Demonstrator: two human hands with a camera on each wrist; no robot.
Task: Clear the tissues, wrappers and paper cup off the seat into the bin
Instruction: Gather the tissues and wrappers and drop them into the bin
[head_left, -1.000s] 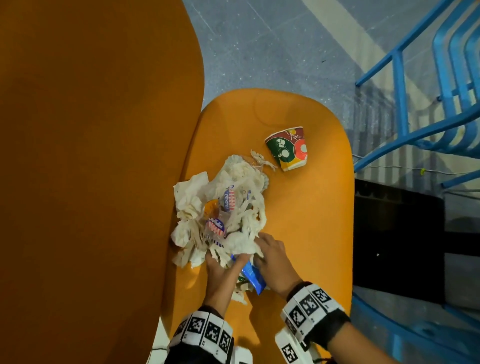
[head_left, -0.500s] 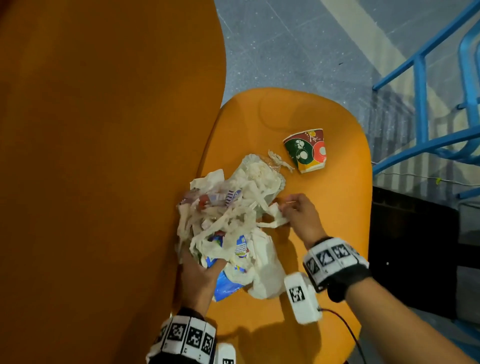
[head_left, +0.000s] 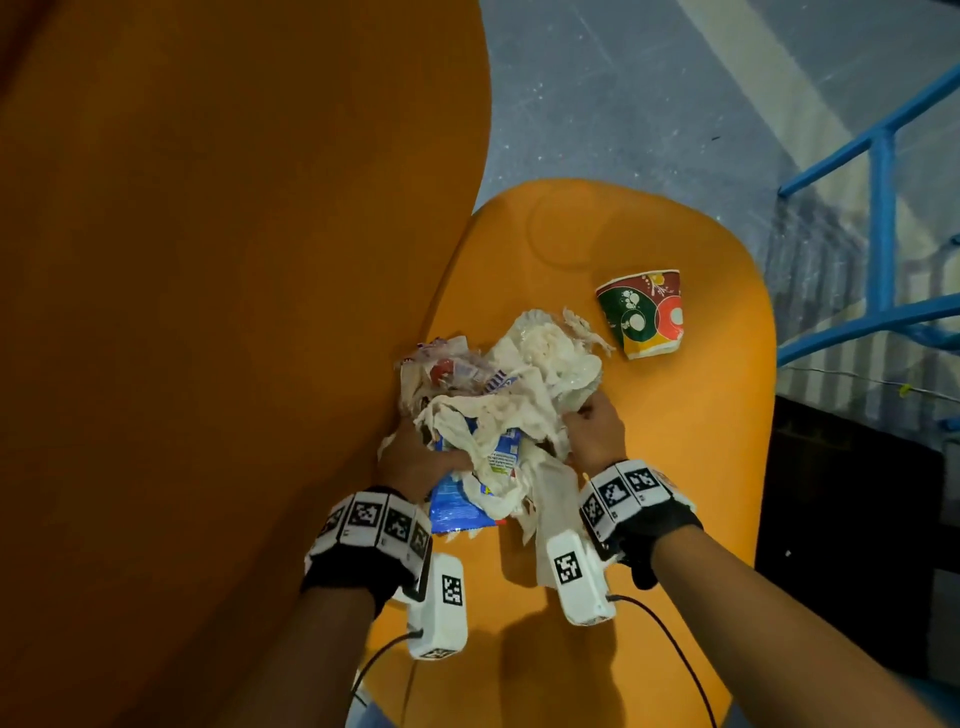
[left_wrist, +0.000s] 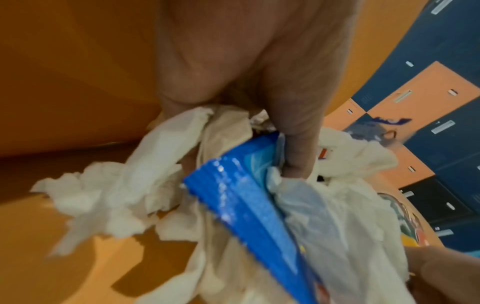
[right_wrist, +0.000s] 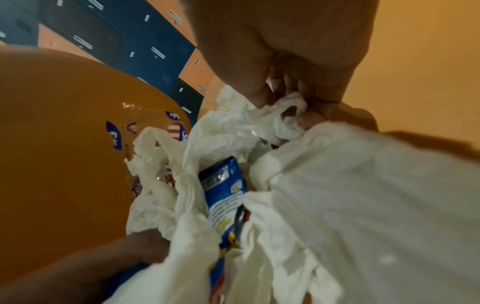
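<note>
Against the seat's back edge, the left hand grips the tissues and blue wrapper; the right hand, apart a moment ago, now pinches in too. Bundle nearly gathered; paper cup waits near the right edge.

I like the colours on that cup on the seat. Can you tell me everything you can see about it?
The paper cup lies tipped on its side on the orange seat, apart from the heap of tissues, which lies nearer the seat back. It looks like thin paper printed in green, red and yellow with white circles and sprigs. One end looks a bit squashed. Only the seat touches it; neither of the hands is on it.
</note>
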